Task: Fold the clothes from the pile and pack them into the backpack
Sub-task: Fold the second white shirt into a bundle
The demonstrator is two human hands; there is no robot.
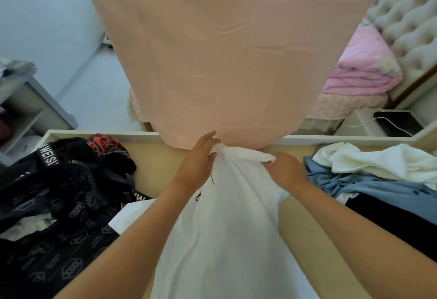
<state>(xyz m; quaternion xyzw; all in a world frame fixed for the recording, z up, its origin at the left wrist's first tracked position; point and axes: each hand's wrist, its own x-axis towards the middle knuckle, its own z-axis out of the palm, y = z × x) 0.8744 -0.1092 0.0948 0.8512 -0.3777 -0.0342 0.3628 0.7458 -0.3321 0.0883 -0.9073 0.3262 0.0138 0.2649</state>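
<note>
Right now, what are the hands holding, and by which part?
The right hand grips the white garment by its bunched far edge. The left hand touches that edge with straight fingers; a pinch cannot be told.

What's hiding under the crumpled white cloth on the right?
A blue garment peeks out from under the white cloth; anything deeper down is covered.
</note>
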